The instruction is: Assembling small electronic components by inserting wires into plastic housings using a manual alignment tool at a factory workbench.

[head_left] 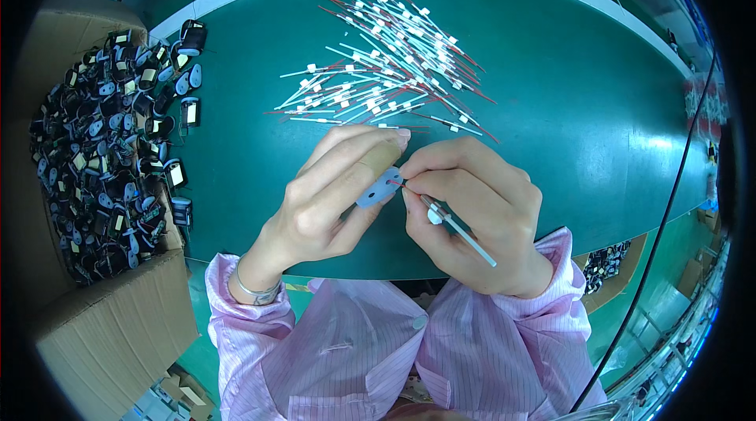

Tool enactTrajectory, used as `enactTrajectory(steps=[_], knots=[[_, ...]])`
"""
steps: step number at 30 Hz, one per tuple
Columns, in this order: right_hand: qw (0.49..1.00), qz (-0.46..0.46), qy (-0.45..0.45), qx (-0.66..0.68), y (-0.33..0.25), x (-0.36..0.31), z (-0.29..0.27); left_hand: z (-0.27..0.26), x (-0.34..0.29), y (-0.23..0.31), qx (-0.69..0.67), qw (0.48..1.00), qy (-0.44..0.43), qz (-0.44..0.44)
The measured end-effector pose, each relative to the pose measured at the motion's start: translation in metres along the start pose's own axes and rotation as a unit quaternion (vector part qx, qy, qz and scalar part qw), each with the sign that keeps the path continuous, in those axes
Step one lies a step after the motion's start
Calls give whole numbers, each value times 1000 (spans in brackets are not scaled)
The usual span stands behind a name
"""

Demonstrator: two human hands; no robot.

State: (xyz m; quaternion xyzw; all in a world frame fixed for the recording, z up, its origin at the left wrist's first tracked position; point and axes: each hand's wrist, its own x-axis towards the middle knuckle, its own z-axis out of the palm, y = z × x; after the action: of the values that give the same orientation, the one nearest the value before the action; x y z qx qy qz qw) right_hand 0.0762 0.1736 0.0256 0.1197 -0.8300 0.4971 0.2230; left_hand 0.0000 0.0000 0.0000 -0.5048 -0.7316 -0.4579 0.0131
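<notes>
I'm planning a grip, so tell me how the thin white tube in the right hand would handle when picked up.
The thin white tube is probably light, being so slender. It looks fairly stiff: its free end juts straight from the right hand. The red wire near its other end, being very thin, likely bends easily.

The light is bright and cool. Soft glare lies on the tabletop (583, 90) near its right edge. The left hand (331, 192) and right hand (482, 208) look quite sharp. The tabletop's far edge bends strongly; picture corners are black.
</notes>
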Motion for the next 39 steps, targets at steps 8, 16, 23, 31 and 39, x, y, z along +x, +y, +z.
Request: enactTrajectory(steps=[8,16,23,31,39], knots=[[998,-28,-13,-46,3,-1,6,2,2,1,21,1000,8,8],[979,163,-70,101,-4,2,-7,0,1,0,25,998,30,-38],[984,175,-33,28,2,-3,-2,-4,-4,4,-47,994,16,-99],[991,107,-65,-47,10,-3,-7,-7,-6,1,-73,987,25,-139],[986,142,-74,-47,4,2,-3,-13,-3,5,-96,984,24,-148]])
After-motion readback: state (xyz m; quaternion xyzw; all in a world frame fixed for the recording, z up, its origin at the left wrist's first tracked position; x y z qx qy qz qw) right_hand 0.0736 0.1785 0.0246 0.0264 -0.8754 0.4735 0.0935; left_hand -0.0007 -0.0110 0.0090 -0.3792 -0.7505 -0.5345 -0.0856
